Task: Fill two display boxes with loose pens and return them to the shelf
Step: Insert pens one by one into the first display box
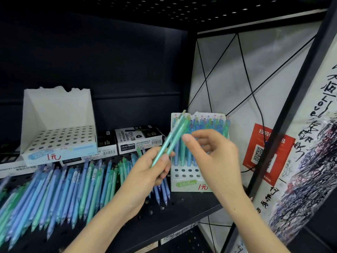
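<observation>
Left hand (147,172): grasping two green pens (173,137) by their lower half, the pens slanting up and to the right
Right hand (215,152): released, fingers loosely curled, thumb tip just beside the held pens; no pen shows in its grip
Part-filled display box (187,183): upright at the right end of the shelf (173,212), rear rows stocked with blue and green pens, front rows of holes bare
Empty display box (58,125): perched on the marker boxes (138,141) at the back left, every hole vacant, top edge torn
Loose pens (63,190): spread in a slanted row across the shelf, left of the hands
Step in hand, as judged: passing one pen across for seating in a front hole
Progress, as judged: first box well along, second not begun
Risk 1: a handover with two pens held together may let one slip and roll off the shelf edge
Risk 2: the right wrist reaches across the stocked rows; a knock could tip the light card box
Risk 3: the empty box rests on uneven cartons and could slide when loaded
</observation>
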Tool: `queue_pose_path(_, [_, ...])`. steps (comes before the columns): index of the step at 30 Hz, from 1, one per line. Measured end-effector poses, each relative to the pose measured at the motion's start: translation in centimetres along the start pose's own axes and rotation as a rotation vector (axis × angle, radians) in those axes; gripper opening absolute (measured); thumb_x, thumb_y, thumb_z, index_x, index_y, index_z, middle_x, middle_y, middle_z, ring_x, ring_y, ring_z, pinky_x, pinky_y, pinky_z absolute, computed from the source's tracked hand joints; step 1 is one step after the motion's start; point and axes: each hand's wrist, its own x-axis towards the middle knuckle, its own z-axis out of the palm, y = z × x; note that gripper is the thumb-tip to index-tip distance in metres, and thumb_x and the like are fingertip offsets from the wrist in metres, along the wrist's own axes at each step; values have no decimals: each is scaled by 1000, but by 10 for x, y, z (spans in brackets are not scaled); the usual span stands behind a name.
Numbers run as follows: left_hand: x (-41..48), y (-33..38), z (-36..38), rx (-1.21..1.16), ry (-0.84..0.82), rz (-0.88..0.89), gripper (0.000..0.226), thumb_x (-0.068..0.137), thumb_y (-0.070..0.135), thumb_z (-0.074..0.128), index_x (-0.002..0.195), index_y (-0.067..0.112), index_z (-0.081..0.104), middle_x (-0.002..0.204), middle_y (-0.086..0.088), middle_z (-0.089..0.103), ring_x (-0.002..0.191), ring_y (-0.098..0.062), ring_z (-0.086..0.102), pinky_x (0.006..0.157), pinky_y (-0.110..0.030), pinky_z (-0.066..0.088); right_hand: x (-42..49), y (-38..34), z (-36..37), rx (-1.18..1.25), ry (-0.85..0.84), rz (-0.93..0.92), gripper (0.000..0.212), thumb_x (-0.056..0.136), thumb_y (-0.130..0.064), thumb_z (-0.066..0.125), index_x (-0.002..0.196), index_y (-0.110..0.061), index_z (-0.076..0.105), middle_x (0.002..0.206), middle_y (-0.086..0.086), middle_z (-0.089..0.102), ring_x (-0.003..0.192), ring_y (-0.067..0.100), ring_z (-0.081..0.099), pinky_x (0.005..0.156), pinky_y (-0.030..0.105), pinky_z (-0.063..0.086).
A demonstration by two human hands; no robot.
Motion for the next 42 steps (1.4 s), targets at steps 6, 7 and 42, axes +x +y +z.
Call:
queue_pose_path(6, [-3, -5, 2, 144, -47, 79, 16, 96, 17, 43, 97, 16, 59, 73, 9, 57, 65, -3, 53, 56, -13, 39, -1, -7, 1, 236, -102, 88, 15, 89, -21, 59, 80, -10, 64, 69, 4, 65, 59, 10, 61, 55, 20, 48])
queue_pose_path(7, [-3, -6, 1, 160, -23, 81, 17, 96, 18, 43, 99, 18, 60, 76, 8, 59, 68, -2, 55, 59, -13, 41, 0, -6, -7, 281, -64, 97, 14, 90, -18, 58, 81, -10, 63, 71, 6, 64, 58, 9, 60, 53, 18, 47])
queue_pose_path(42, [-8, 2, 7, 126, -107, 0, 24, 91, 22, 48, 108, 23, 66, 58, 21, 54, 52, 4, 47, 55, -9, 37, -11, 6, -18, 436, -155, 171, 20, 88, -23, 59, 81, -6, 66, 63, 5, 64, 53, 12, 57, 47, 22, 48])
